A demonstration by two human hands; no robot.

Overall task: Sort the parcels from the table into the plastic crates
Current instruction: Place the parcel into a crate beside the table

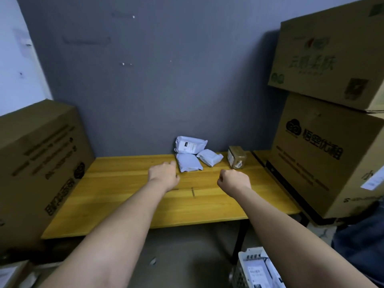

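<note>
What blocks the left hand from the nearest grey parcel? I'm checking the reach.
Nothing visible: the left hand hovers just left of the nearest grey parcel, with only bare table between.

three white poly parcels (190,154), small brown box parcel (236,157), clustered at table's (116,192) back edge

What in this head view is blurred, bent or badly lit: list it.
Head view: wide-angle bending curves the table edge and tilts the stacked cardboard boxes inward; printing on the boxes is smeared; the left hand and right hand are slightly soft; the grey mailers and brown parcel read clearly but their labels do not; light is dim and even, no glare.
</note>
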